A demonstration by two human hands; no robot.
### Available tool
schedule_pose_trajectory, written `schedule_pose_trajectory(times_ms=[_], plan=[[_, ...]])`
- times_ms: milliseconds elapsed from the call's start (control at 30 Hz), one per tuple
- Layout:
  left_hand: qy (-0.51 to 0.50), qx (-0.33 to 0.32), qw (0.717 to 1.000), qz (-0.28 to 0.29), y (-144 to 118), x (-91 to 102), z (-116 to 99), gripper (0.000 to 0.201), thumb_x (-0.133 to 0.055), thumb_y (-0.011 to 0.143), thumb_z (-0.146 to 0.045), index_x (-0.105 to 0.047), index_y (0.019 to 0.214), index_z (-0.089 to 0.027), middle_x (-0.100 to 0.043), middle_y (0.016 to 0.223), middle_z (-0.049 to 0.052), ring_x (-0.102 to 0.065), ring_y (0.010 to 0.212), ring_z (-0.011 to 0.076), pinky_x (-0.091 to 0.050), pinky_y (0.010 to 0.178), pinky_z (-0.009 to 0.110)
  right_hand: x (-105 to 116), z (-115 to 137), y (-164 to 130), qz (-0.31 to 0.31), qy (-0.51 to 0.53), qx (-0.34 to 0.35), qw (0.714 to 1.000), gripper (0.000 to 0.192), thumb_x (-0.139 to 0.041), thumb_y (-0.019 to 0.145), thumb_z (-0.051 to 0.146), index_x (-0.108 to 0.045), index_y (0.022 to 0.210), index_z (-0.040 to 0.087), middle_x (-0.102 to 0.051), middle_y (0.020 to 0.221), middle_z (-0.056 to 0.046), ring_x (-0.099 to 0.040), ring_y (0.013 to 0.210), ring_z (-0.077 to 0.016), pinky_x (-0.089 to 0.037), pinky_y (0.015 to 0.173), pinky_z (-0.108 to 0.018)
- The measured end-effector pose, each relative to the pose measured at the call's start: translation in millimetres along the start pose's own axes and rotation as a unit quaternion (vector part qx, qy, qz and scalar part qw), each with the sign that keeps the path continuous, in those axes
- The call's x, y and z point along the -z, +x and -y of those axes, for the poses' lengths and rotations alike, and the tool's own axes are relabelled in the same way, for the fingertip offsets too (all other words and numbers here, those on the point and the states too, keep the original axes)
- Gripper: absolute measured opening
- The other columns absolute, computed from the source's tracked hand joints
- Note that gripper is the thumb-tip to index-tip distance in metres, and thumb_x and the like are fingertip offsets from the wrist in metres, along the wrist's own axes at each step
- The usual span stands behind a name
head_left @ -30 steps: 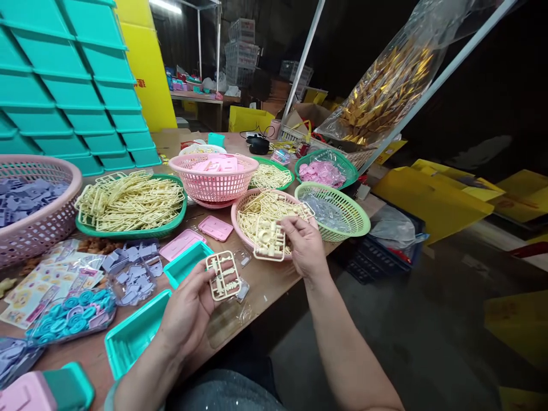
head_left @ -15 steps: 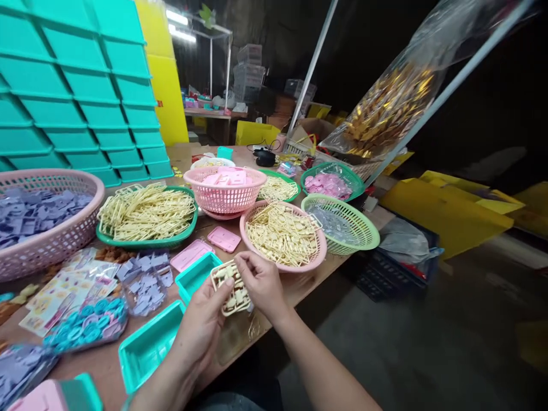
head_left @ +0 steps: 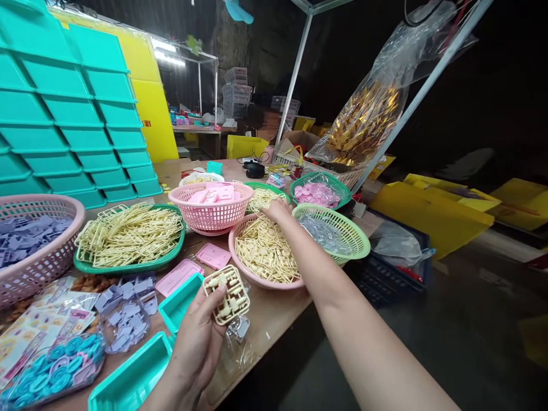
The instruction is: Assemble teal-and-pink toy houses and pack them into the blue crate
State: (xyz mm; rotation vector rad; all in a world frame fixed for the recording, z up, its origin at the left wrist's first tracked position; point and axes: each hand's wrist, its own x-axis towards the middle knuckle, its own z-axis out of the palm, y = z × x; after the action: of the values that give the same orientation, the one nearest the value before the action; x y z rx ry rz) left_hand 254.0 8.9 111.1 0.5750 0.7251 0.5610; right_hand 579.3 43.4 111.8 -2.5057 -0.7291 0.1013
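My left hand (head_left: 199,325) is closed on a cream plastic sprue frame (head_left: 228,298) with small moulded parts, thumb on its face. Stretched forward, my right hand (head_left: 276,210) is at the far rim of a pink basket (head_left: 240,268) heaped with cream sprues (head_left: 268,251). Just beyond that hand lies a green tray (head_left: 257,185) of more cream sprues. Its fingertips point down and are partly hidden, so their grip does not show. Under the held frame is a small clear plastic piece (head_left: 238,327). Teal boxes (head_left: 137,371) stand beside my left forearm.
Pink lids (head_left: 214,256) lie behind the left hand. A pale green basket (head_left: 359,240) of clear parts stands right of the right forearm. Far left are a large pink basket (head_left: 72,222) of purple pieces and stacked teal boxes (head_left: 77,137). The table edge runs diagonally under the right arm.
My right hand has left the sprue frame and reached forward over the pink basket. The left hand keeps the frame. The camera view has shifted somewhat.
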Motion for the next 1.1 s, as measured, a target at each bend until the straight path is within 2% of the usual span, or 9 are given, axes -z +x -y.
schedule_pose_trajectory(times_ms=[133,267,367,467,533,600,833,1033,1100], plan=[[-0.038,-0.004,0.998,-0.043,-4.2,9.7,-11.3,0.020,-0.060,0.087,-0.001,-0.070,0.102,-0.009,-0.078,0.097,0.012,-0.077,0.087,0.0207,-0.065,0.082,0.031,-17.8,-2.6,20.9,-0.014,0.048,-0.044,0.998,0.053,-0.087,0.068,0.040,-0.069,0.108,0.010,-0.063,0.129,-0.025,-0.051,0.129,-0.0430,-0.038,0.108,-0.059],[-0.070,-0.014,0.996,-0.046,-5.7,27.0,-26.7,0.020,-0.054,0.090,-0.001,-0.070,0.100,-0.007,-0.079,0.093,0.014,-0.077,0.091,0.0236,-0.063,0.089,0.036,-4.3,-7.1,21.6,-0.080,0.156,0.001,0.985,0.034,-0.065,0.088,0.039,-0.061,0.112,0.015,-0.067,0.112,-0.014,-0.062,0.105,-0.0255,-0.050,0.091,-0.041],[-0.093,0.003,0.996,-0.012,-7.1,36.0,-33.9,0.029,-0.046,0.099,-0.012,-0.068,0.116,-0.007,-0.079,0.098,0.016,-0.077,0.099,0.0271,-0.061,0.094,0.043,15.8,-2.1,-16.0,-0.131,0.287,0.089,0.945,0.027,-0.054,0.097,0.036,-0.057,0.118,0.020,-0.066,0.102,-0.006,-0.062,0.084,-0.0153,-0.052,0.074,-0.029],[-0.097,-0.001,0.995,0.015,-10.1,39.8,-36.7,0.039,-0.039,0.106,-0.026,-0.065,0.127,-0.008,-0.079,0.106,0.016,-0.074,0.108,0.0289,-0.058,0.100,0.046,17.7,14.9,-101.0,0.038,0.437,0.220,0.871,0.033,-0.070,0.089,0.037,-0.063,0.118,0.023,-0.064,0.084,0.001,-0.058,0.067,-0.0124,-0.051,0.063,-0.027],[-0.096,0.002,0.995,0.034,-13.7,40.6,-36.9,0.044,-0.036,0.107,-0.034,-0.064,0.132,-0.009,-0.078,0.112,0.016,-0.072,0.114,0.0291,-0.056,0.104,0.047,2.5,29.8,-163.4,0.217,0.454,0.236,0.831,0.035,-0.075,0.086,0.038,-0.068,0.118,0.025,-0.065,0.080,0.001,-0.058,0.066,-0.0126,-0.052,0.063,-0.027],[-0.095,0.003,0.994,0.045,-18.5,41.2,-36.0,0.047,-0.035,0.108,-0.037,-0.062,0.135,-0.012,-0.077,0.118,0.015,-0.069,0.120,0.0284,-0.054,0.107,0.046,-20.6,42.9,-210.7,0.292,0.487,0.214,0.795,0.034,-0.073,0.088,0.042,-0.070,0.117,0.025,-0.067,0.087,0.000,-0.062,0.076,-0.0146,-0.054,0.070,-0.029],[-0.083,-0.062,0.994,-0.037,-36.8,51.1,-28.2,0.039,-0.062,0.098,-0.028,-0.064,0.135,-0.017,-0.073,0.130,0.011,-0.064,0.128,0.0256,-0.052,0.110,0.039,-68.3,75.9,-264.1,0.186,0.444,0.253,0.839,0.025,-0.057,0.098,0.038,-0.068,0.119,0.028,-0.058,0.118,-0.006,-0.059,0.115,-0.0209,-0.048,0.106,-0.036],[-0.082,-0.135,0.980,-0.117,-63.5,84.3,-51.9,0.049,-0.080,0.082,-0.022,-0.068,0.130,-0.019,-0.075,0.125,0.011,-0.068,0.123,0.0294,-0.054,0.108,0.039,-78.5,111.9,-270.1,0.270,0.466,0.320,0.780,0.036,-0.048,0.104,0.038,-0.057,0.138,0.030,-0.061,0.128,-0.007,-0.059,0.123,-0.0193,-0.048,0.108,-0.036],[-0.091,-0.137,0.973,-0.159,-79.9,100.4,-65.4,0.048,-0.077,0.084,-0.019,-0.068,0.131,-0.018,-0.077,0.121,0.011,-0.072,0.115,0.0299,-0.058,0.104,0.039,-89.0,120.3,-251.8,0.281,0.444,0.321,0.788,0.033,-0.053,0.102,0.036,-0.061,0.132,0.026,-0.068,0.123,-0.007,-0.064,0.115,-0.0199,-0.052,0.102,-0.035]])
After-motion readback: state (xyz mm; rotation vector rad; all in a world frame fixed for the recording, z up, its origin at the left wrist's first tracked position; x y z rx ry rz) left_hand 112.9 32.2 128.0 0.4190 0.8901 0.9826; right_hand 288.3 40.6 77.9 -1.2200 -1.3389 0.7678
